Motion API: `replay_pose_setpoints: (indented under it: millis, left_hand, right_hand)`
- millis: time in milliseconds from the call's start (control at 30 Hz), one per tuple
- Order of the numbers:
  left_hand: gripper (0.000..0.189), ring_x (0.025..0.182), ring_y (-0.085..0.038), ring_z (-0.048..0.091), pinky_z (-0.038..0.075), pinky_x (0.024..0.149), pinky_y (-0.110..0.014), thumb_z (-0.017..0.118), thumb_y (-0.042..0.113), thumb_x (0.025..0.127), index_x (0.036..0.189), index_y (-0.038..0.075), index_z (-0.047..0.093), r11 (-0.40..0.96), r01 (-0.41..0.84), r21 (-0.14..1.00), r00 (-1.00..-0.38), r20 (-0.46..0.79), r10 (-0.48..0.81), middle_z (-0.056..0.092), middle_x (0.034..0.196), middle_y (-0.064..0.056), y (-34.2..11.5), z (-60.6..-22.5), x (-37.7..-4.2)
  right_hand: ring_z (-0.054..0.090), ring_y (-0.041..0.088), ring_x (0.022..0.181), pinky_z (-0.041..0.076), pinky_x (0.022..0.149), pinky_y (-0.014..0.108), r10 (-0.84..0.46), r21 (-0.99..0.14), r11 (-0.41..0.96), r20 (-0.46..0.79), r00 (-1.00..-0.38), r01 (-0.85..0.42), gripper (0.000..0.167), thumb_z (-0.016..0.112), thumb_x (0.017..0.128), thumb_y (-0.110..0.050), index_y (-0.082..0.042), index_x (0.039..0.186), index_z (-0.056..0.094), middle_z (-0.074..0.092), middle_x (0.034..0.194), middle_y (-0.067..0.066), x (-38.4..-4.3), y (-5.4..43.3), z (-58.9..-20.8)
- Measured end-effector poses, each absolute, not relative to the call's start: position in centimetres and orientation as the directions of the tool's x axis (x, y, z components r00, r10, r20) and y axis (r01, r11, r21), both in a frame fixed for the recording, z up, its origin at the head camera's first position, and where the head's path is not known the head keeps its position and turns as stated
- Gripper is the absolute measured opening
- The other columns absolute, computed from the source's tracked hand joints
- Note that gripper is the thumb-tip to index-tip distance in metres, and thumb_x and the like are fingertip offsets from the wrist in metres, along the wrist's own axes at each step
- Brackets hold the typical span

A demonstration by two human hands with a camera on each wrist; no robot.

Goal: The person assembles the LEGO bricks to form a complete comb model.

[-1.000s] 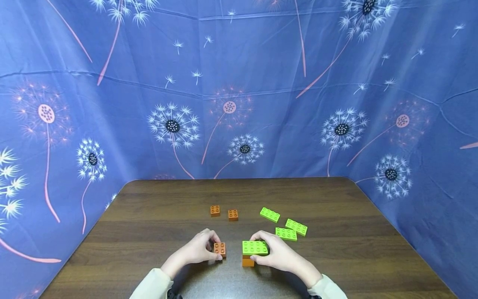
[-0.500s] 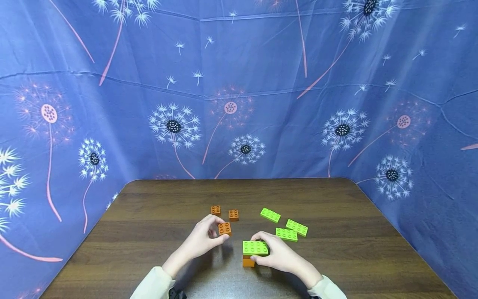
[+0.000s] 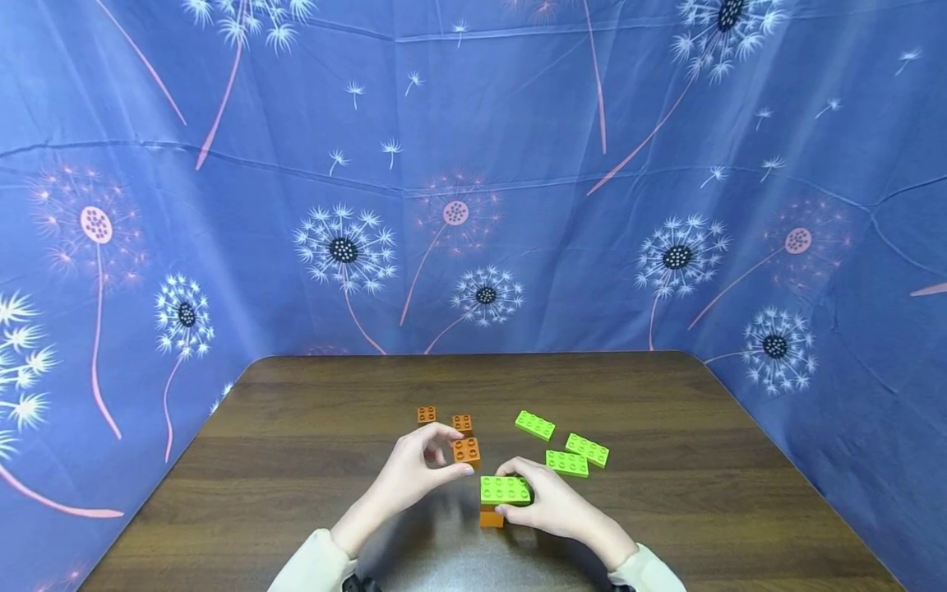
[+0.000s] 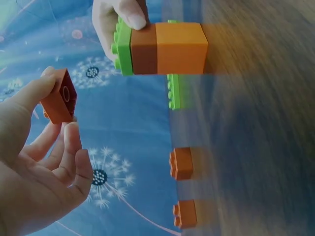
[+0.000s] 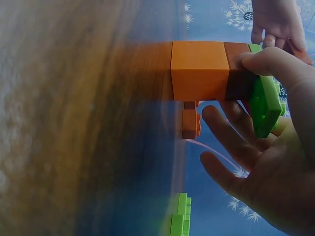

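Observation:
Between thumb and fingers, my left hand point(image 3: 410, 469) pinches a square orange-brown toy brick point(image 3: 467, 451), lifted off the table; its hollow underside shows in the left wrist view. Just right of it stands a small stack: an orange block point(image 4: 181, 48) at the bottom, a brown brick point(image 4: 144, 50) above it, and a flat green brick point(image 3: 505, 490) on top. The green brick reaches past the stack's right side. My right hand point(image 3: 553, 500) grips this stack near the top, its thumb on the brown brick. The held brick is apart from the stack.
Two more orange-brown bricks point(image 3: 426, 414) lie behind my left hand. Several flat green bricks point(image 3: 535, 425) lie behind and right of the stack on the wooden table point(image 3: 311, 411). A blue dandelion-print cloth point(image 3: 562, 271) hangs behind the table.
My left hand has lifted the orange-brown brick from the table and carried it right, close to the stack. My right hand has kept its hold on the stack.

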State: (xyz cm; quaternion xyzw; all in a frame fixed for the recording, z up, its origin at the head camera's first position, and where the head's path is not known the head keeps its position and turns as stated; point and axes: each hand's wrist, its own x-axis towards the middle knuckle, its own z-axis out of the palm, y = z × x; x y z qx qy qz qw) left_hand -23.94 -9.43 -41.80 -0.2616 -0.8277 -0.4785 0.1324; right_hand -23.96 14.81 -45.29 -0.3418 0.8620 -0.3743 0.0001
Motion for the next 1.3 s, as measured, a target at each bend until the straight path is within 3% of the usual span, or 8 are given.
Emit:
replay_pose_setpoints:
  millis: [133, 300, 633, 1033, 1300]
  left_hand:
    - [0.032, 0.063, -0.003, 0.051, 0.045, 0.056, -0.018, 0.080, 0.026, 0.073, 0.099, 0.014, 0.065, 0.390, 0.557, 0.733, -0.829, 0.460, 0.318, 0.063, 0.081, 0.001, -8.8, -41.6, -23.8]
    - [0.031, 0.064, -0.007, 0.053, 0.046, 0.056, -0.020, 0.078, 0.025, 0.076, 0.101, 0.014, 0.064, 0.409, 0.558, 0.722, -0.827, 0.442, 0.348, 0.064, 0.090, 0.003, -8.1, -41.7, -23.7]
    - [0.032, 0.066, -0.002, 0.051, 0.044, 0.056, -0.015, 0.076, 0.028, 0.079, 0.105, 0.015, 0.061, 0.449, 0.573, 0.686, -0.813, 0.407, 0.415, 0.063, 0.097, 0.005, -7.0, -42.4, -23.4]
    - [0.032, 0.067, -0.004, 0.053, 0.042, 0.057, -0.015, 0.077, 0.027, 0.077, 0.101, 0.014, 0.061, 0.473, 0.592, 0.652, -0.800, 0.407, 0.441, 0.063, 0.094, 0.005, -6.6, -42.7, -23.4]
    - [0.034, 0.066, -0.003, 0.053, 0.042, 0.059, -0.014, 0.078, 0.030, 0.076, 0.100, 0.012, 0.062, 0.475, 0.607, 0.637, -0.791, 0.425, 0.441, 0.064, 0.092, 0.006, -6.5, -43.6, -23.3]
  right_hand:
    - [0.050, 0.000, 0.078, 0.045, 0.069, 0.019, -0.588, -0.644, 0.486, 0.260, -0.766, -0.591, 0.030, 0.072, 0.080, -0.025, -0.019, 0.106, 0.057, 0.057, 0.092, -0.012, -24.0, 14.8, -45.3]
    - [0.050, 0.000, 0.077, 0.044, 0.068, 0.018, -0.586, -0.630, 0.484, 0.282, -0.760, -0.607, 0.030, 0.072, 0.080, -0.024, -0.018, 0.105, 0.057, 0.057, 0.091, -0.011, -24.0, 14.9, -45.3]
    - [0.056, 0.004, 0.092, 0.049, 0.078, 0.024, -0.589, -0.585, 0.517, 0.285, -0.756, -0.624, 0.034, 0.071, 0.081, -0.031, -0.014, 0.108, 0.059, 0.062, 0.101, -0.008, -23.9, 14.8, -45.4]
    - [0.050, 0.000, 0.078, 0.044, 0.065, 0.017, -0.586, -0.598, 0.498, 0.301, -0.752, -0.628, 0.030, 0.072, 0.081, -0.028, -0.013, 0.104, 0.059, 0.059, 0.092, -0.009, -24.1, 14.8, -45.2]
    - [0.052, 0.000, 0.080, 0.046, 0.068, 0.018, -0.596, -0.595, 0.495, 0.298, -0.745, -0.634, 0.030, 0.071, 0.081, -0.025, -0.013, 0.105, 0.059, 0.059, 0.093, -0.009, -23.9, 14.8, -45.3]
